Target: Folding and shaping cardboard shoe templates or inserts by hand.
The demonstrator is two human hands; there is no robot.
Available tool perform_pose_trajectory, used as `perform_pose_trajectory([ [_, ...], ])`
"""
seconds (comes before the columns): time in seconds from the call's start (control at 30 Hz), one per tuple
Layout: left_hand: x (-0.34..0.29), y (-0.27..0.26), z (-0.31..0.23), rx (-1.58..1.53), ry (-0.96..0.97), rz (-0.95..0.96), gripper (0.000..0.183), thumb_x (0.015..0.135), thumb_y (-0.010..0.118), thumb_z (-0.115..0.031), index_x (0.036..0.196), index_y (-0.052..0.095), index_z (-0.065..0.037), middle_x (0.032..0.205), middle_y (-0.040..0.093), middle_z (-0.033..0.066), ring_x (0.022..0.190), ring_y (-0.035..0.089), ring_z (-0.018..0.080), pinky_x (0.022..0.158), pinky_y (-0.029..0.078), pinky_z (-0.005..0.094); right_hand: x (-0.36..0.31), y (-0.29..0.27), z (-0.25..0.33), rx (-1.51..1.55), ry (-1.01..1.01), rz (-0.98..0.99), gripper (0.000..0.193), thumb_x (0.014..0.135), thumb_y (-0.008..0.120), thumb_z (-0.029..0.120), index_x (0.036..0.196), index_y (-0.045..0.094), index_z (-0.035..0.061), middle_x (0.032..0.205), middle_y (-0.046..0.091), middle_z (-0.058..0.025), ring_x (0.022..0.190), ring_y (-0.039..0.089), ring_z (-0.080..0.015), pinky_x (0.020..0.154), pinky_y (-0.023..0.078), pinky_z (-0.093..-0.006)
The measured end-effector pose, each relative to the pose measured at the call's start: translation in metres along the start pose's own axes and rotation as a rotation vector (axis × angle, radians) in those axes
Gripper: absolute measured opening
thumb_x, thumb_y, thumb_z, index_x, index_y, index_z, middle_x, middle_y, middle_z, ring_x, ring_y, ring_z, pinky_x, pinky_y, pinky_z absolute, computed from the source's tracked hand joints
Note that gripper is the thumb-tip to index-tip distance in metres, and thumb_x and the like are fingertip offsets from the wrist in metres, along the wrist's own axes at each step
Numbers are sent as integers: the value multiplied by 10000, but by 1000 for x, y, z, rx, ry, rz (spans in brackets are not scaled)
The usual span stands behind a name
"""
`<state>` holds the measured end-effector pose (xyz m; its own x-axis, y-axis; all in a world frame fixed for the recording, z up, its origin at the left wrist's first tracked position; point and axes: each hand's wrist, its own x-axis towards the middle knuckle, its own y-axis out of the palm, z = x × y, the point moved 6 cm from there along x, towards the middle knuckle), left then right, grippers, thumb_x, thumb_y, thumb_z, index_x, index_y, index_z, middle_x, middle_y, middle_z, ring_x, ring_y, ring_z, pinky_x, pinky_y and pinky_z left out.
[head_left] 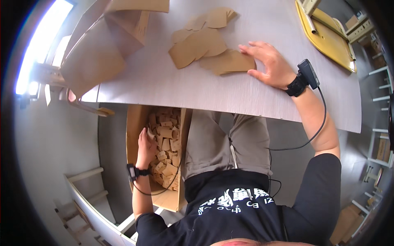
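Note:
My right hand [269, 63] rests on the table with fingers spread. Its fingertips and thumb are at the right end of a fanned stack of flat brown card pieces [232, 62], touching its edge. More such cut pieces [203, 42] overlap just left of and beyond that stack. Down at the left, my left hand [147, 144] reaches into an open cardboard box [133, 119] filled with small folded or curled brown card pieces [166, 149]. Its fingers look loosely stretched, at the box's left side; the fingertips lie partly among the pieces, and no held thing shows.
Large folded sheets of brown cardboard [92, 57] stand at the table's left end. The pale table [164, 88] has its near edge above my lap. A yellow chair or stool [328, 39] is at the far right. Shelving [381, 139] lines the right side. Cables run from both wrist devices.

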<state>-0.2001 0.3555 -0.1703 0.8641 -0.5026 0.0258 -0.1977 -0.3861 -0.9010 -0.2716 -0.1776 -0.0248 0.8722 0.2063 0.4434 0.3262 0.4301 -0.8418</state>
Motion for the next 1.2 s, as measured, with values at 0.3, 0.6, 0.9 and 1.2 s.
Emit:
perform_pose_trajectory([
  [0.3, 34, -30, -127, -4, 316, 180, 713, 819, 723, -51, 1480, 454, -73, 1595, 370, 143, 1490, 283, 406, 1208, 297, 498, -6, -2, -2, 31, 14, -90, 563, 818, 753, 88, 1358, 593, 98, 1242, 664, -112, 1205, 573, -336, 1054, 459, -436],
  [0.6, 86, -66, -297, -225, 923, 190, 476, 797, 726, -55, 1266, 641, -56, 1357, 636, 126, 1317, 541, 364, 1077, 456, 468, -9, -12, -26, -5, 190, -200, 195, 969, 629, 95, 1142, 695, 31, 894, 728, -109, 825, 711, -256, 780, 574, -355],
  [0.9, 210, -59, -390, -290, 1036, -288, 688, 796, 789, -118, 1433, 533, -87, 1539, 462, 128, 1411, 430, 344, 1165, 365, 464, -28, -11, -84, 842, 584, -351, 283, 1044, 601, 239, 1260, 645, 62, 930, 735, -33, 766, 659, -95, 733, 537, -250],
  [1.2, 288, 18, -379, -866, 1008, 236, 1031, 855, 832, -404, 1631, 216, -120, 1589, 419, 149, 1451, 415, 290, 1172, 355, 421, -14, 4, -70, 1335, 525, -329, 320, 1044, 582, 173, 1355, 585, 95, 1200, 678, -27, 1103, 618, -105, 969, 496, -269],
])
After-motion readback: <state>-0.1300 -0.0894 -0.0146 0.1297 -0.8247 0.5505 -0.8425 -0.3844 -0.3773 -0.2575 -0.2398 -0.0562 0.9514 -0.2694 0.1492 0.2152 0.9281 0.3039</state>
